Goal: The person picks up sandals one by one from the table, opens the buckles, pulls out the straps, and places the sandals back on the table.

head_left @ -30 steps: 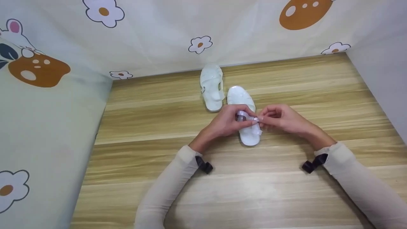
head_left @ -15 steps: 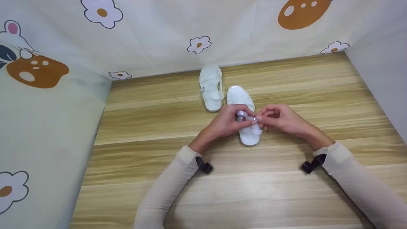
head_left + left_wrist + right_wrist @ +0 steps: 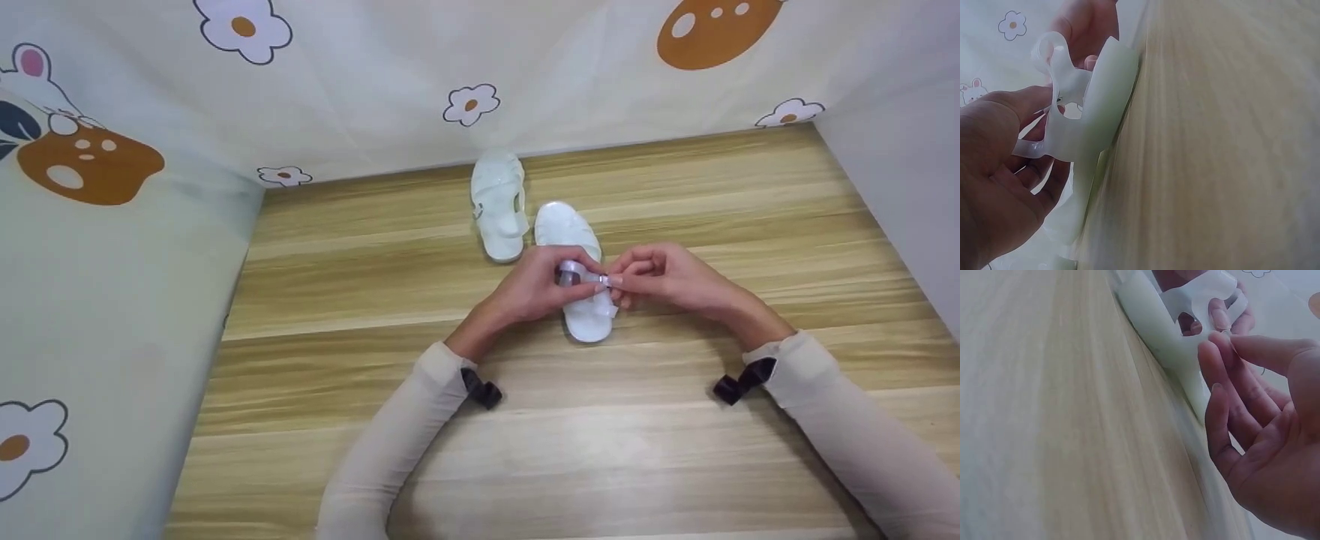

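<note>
A white sandal lies on the wood-grain surface, its toe pointing away from me. My left hand pinches its ankle strap between thumb and fingers at the sandal's right side. Opposite it, my right hand pinches at a small shiny buckle there, thumb against the fingertips. In the left wrist view the strap loops up from the pale sole, passing by my left fingers. From the right wrist, my thumb and index fingertips meet right at the strap's side, covering most of the buckle.
A second white sandal lies just left and farther back, close to the back wall cloth with flower prints. A patterned side wall stands at left, a plain pale one at right. Wood-grain surface extends around the sandals.
My right fingertips shift slightly at the buckle, covering it more half a second ago and showing it again now. The left hand and both sandals stay in place.
</note>
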`<state>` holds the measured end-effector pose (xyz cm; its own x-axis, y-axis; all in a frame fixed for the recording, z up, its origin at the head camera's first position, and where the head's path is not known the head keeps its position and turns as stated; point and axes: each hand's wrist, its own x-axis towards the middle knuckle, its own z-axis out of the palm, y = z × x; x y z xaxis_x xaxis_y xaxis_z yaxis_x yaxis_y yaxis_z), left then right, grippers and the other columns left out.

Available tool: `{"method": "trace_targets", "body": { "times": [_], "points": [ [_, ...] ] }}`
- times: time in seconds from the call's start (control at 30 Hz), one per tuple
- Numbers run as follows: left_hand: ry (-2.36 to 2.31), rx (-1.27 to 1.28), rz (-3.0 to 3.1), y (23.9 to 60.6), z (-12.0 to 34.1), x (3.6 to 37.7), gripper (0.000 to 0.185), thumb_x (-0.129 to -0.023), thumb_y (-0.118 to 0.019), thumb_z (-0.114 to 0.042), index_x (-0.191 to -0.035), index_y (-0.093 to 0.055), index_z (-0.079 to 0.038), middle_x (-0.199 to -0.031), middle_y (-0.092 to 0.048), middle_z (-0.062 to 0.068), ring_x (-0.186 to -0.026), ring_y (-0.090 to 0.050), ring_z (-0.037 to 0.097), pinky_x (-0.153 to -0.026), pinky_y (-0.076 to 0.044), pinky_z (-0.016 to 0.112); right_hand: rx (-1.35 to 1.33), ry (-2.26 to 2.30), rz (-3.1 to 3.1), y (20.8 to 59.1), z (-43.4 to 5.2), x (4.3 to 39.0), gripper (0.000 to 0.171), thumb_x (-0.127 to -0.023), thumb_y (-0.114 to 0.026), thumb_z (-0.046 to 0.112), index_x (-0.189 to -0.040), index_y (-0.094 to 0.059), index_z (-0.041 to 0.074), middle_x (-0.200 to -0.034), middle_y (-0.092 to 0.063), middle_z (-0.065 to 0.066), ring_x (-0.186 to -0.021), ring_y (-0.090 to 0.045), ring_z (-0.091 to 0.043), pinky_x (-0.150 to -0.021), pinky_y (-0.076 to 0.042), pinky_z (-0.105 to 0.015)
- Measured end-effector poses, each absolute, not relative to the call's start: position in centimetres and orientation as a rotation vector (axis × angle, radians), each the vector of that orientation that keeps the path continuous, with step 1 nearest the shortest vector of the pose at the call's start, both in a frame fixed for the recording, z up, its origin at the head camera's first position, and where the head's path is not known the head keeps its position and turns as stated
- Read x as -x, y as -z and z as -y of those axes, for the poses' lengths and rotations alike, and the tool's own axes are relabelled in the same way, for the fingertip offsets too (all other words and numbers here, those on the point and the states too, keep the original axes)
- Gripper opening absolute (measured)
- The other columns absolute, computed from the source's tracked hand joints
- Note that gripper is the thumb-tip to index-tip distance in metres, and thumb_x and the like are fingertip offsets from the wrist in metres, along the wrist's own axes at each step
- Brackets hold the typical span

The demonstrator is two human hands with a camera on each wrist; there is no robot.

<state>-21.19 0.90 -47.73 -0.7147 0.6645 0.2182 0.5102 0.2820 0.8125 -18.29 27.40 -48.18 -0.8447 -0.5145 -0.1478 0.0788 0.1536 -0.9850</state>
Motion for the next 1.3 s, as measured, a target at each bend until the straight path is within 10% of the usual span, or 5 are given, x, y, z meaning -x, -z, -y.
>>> {"method": "trace_targets", "body": {
  "times": [1.3],
  "points": [
    [-1.471,-1.119,-2.350,47.9,-1.2,21.1,0.017,-0.096,-0.085,-0.023,-0.109,-0.083,-0.012,-0.107,-0.083,0.000,-0.096,-0.068,0.004,-0.088,-0.057,0.024,0.461,1.710,-2.004,48.2,-27.7,18.5,0.028,-0.106,-0.072,0.017,-0.114,-0.072,-0.009,-0.090,-0.081,-0.011,-0.075,-0.074,-0.015,-0.073,-0.064,-0.031]
  ]
}}
